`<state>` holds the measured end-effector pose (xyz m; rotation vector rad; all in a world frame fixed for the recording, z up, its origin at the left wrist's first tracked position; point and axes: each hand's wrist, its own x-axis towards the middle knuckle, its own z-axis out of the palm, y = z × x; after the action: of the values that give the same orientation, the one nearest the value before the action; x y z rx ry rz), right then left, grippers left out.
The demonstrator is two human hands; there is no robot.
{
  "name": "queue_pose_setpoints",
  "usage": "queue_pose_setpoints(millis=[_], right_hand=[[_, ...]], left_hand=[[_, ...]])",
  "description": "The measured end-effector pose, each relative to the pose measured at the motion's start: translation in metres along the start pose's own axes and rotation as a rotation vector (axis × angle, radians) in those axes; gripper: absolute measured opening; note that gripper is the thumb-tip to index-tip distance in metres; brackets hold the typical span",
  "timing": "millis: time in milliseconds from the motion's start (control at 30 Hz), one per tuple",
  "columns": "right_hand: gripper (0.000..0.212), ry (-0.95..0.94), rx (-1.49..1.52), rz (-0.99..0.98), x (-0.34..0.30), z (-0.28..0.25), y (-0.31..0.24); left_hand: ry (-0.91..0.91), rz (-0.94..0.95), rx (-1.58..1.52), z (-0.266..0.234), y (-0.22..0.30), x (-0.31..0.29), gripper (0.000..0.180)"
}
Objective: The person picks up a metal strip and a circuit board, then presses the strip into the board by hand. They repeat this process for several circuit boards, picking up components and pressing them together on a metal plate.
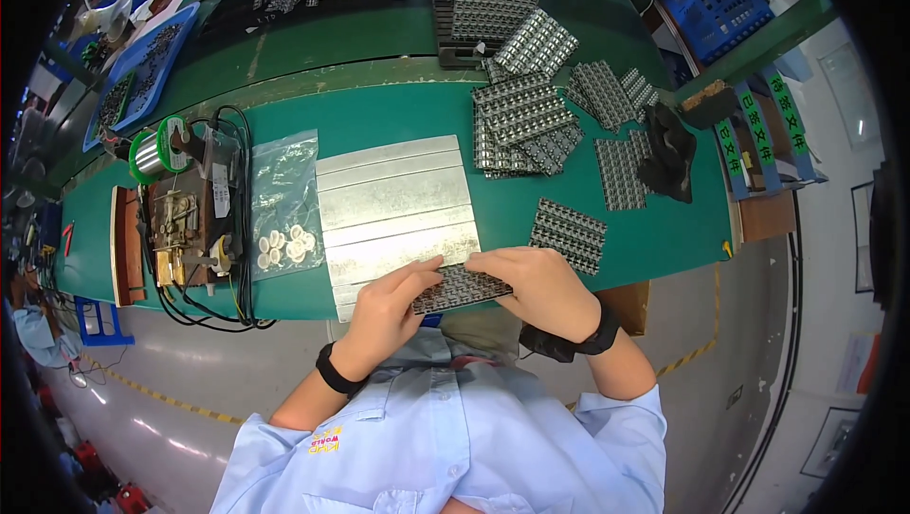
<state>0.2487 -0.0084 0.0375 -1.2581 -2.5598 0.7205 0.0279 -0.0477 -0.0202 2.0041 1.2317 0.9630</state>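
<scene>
Between my two hands is a dark panel (462, 288) covered with rows of small metal parts, tilted at the near edge of the bench. My left hand (391, 302) grips its left end, and my right hand (542, 288) grips its right end, fingers closed on both sides. The panel's near side faces up; its underside is hidden. Just beyond it lies a silvery metal sheet (393, 196) with crosswise seams. Close to my right hand, a similar dark panel (569, 234) rests flat on the green mat.
Stacked panels (521, 120) stand beyond my right hand, near a black cloth (669, 154). At left are a solder wire spool (156, 154), a small machine (185, 220) with black cables, and a clear bag (284, 201) with white round pieces (284, 245). A blue tray (142, 73) sits far left.
</scene>
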Motion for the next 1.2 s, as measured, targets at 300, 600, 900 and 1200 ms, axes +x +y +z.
queue_pose_setpoints(millis=[300, 600, 900, 1200], right_hand=[[0.037, 0.24, -0.169, -0.15, -0.019, 0.037, 0.003], [0.039, 0.376, -0.367, -0.251, -0.035, 0.068, 0.006], [0.038, 0.411, -0.404, -0.19, -0.025, 0.073, 0.005], [0.057, 0.455, -0.386, -0.255, -0.013, 0.044, -0.01]], left_hand=[[0.023, 0.198, 0.102, 0.008, -0.017, -0.006, 0.039], [-0.004, 0.302, 0.175, 0.006, -0.015, -0.013, 0.045], [-0.092, 0.097, 0.282, -0.026, 0.011, -0.03, 0.055], [0.055, -0.623, -1.023, -0.021, 0.017, -0.002, 0.032]])
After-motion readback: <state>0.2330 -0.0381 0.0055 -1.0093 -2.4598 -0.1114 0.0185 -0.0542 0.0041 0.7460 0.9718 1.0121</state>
